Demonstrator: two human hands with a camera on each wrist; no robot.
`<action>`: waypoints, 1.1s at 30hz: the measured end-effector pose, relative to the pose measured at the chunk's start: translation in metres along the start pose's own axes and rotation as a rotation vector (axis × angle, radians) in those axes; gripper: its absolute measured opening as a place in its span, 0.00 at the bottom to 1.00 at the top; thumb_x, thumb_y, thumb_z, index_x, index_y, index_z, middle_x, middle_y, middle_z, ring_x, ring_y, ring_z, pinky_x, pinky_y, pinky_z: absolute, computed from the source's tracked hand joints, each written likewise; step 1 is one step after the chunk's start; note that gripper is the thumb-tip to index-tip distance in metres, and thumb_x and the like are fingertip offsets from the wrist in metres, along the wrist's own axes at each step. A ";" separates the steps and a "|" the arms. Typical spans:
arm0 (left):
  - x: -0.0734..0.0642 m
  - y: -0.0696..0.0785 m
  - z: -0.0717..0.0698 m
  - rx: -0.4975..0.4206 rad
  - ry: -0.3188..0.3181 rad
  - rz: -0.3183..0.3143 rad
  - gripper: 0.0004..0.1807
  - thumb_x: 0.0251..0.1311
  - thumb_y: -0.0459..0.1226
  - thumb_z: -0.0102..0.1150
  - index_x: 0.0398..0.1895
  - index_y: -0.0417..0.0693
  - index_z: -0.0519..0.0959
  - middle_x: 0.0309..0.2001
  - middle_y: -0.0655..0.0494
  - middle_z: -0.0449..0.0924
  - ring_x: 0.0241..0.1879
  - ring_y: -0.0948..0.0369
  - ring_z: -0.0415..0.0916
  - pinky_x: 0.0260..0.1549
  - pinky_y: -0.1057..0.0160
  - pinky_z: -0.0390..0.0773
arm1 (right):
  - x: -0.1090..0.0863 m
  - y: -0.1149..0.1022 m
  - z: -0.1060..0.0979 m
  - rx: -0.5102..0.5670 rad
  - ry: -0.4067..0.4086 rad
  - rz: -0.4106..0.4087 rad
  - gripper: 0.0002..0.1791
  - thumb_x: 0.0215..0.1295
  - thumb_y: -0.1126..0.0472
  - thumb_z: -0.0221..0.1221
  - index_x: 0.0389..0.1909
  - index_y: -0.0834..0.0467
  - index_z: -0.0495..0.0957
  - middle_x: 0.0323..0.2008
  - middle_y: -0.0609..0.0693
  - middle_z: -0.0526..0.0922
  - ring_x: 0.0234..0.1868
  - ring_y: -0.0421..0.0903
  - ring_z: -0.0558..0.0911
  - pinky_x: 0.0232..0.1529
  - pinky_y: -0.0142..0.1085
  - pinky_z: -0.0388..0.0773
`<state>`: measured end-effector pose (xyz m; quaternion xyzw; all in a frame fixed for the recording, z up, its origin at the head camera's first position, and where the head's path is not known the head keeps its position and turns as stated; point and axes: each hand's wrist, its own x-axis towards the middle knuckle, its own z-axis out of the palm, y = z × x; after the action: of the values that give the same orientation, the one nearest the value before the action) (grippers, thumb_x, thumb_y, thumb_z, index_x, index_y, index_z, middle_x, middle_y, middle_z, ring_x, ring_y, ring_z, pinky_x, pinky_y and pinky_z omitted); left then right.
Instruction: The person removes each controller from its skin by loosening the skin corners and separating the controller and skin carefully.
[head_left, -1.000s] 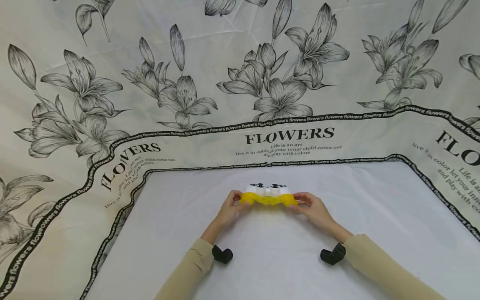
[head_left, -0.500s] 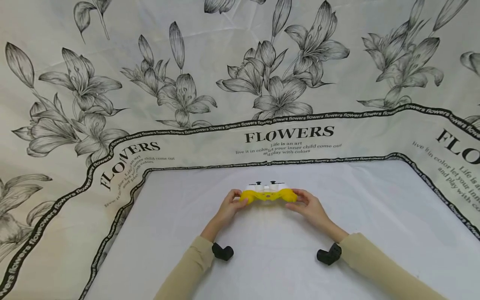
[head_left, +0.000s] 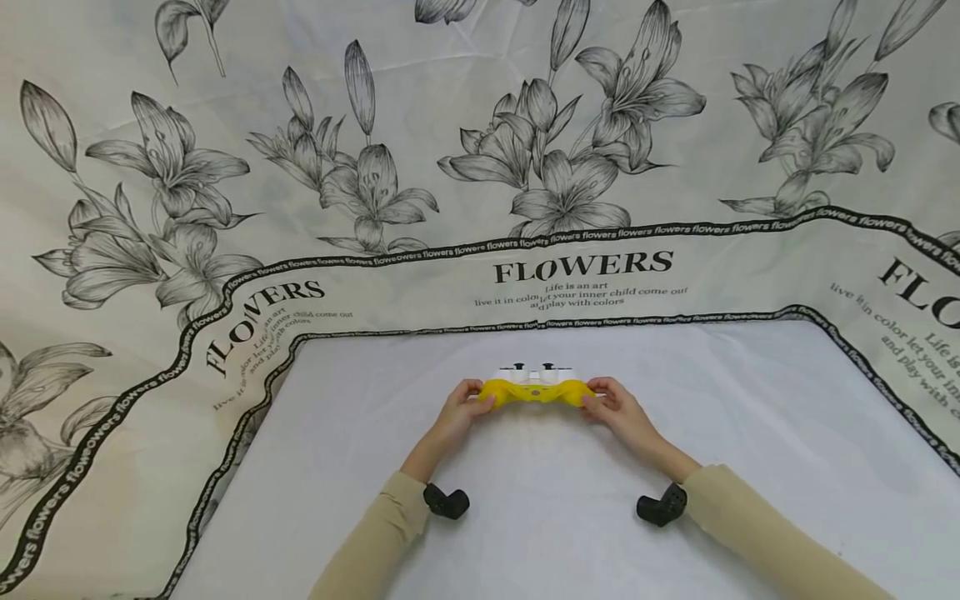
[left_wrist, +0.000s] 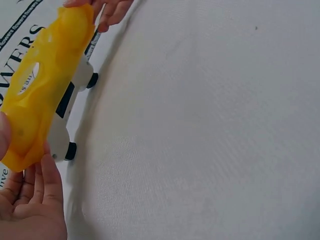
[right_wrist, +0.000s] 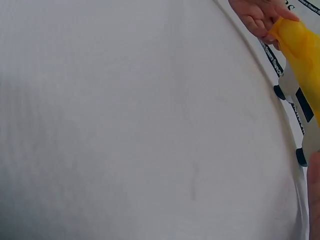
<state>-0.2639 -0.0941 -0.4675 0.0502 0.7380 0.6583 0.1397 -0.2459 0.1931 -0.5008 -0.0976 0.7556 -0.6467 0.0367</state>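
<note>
A white game controller [head_left: 536, 376] with two black thumbsticks is held up near the far side of the table. A stretchy yellow cover [head_left: 534, 392] wraps its near side and grips; in the left wrist view an oval hole shows in the cover [left_wrist: 47, 92]. My left hand [head_left: 459, 410] pinches the cover's left end, thumb on the near face and fingers behind. At the other end my right hand [head_left: 617, 412] does the same, thumb against the yellow surface. The right wrist view catches only the edge of my right hand [right_wrist: 314, 182].
White cloth covers the table [head_left: 540, 517]. Behind it hangs a flower-printed curtain [head_left: 405, 167] with lettering, which also runs along both sides. A black wrist-worn device [head_left: 447, 502] sits at the left cuff, another black device [head_left: 662, 505] at the right.
The controller has tilted, so less of its button face shows and more of the cover's near side. My right thumb slipped lower off the cover, then came back onto it.
</note>
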 end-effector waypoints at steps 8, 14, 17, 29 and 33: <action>-0.003 -0.003 -0.002 0.025 -0.019 -0.031 0.14 0.63 0.34 0.58 0.48 0.36 0.70 0.47 0.50 0.70 0.40 0.61 0.67 0.41 0.67 0.70 | -0.001 0.001 0.000 -0.039 -0.048 -0.009 0.15 0.71 0.65 0.51 0.50 0.70 0.60 0.37 0.48 0.73 0.36 0.37 0.78 0.39 0.28 0.80; -0.006 -0.003 -0.002 0.002 -0.033 -0.020 0.14 0.64 0.33 0.57 0.49 0.35 0.70 0.44 0.52 0.72 0.40 0.64 0.69 0.42 0.71 0.73 | -0.001 0.001 0.002 -0.023 -0.082 -0.037 0.12 0.73 0.66 0.47 0.47 0.70 0.57 0.33 0.47 0.71 0.32 0.39 0.74 0.35 0.28 0.76; -0.008 -0.003 -0.001 0.012 -0.039 -0.020 0.13 0.64 0.32 0.57 0.48 0.35 0.70 0.42 0.54 0.72 0.39 0.64 0.68 0.41 0.71 0.71 | 0.001 0.001 0.004 -0.009 -0.086 -0.052 0.11 0.73 0.67 0.46 0.45 0.70 0.55 0.32 0.48 0.68 0.30 0.39 0.72 0.33 0.28 0.73; 0.013 -0.033 0.000 0.043 0.025 -0.019 0.18 0.64 0.37 0.59 0.52 0.37 0.69 0.48 0.49 0.73 0.42 0.62 0.70 0.41 0.70 0.73 | -0.005 -0.008 0.010 -0.144 0.052 0.020 0.19 0.72 0.61 0.51 0.54 0.72 0.63 0.45 0.63 0.73 0.36 0.42 0.79 0.38 0.28 0.79; 0.012 -0.032 0.003 0.026 0.112 0.026 0.21 0.63 0.35 0.58 0.56 0.35 0.69 0.54 0.42 0.73 0.48 0.57 0.73 0.44 0.69 0.76 | -0.012 -0.013 0.014 -0.284 0.147 0.082 0.28 0.64 0.55 0.61 0.59 0.68 0.70 0.53 0.66 0.77 0.44 0.46 0.81 0.38 0.27 0.80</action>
<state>-0.2709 -0.0919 -0.5011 0.0249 0.7523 0.6523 0.0891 -0.2306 0.1797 -0.4915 -0.0233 0.8435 -0.5366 -0.0068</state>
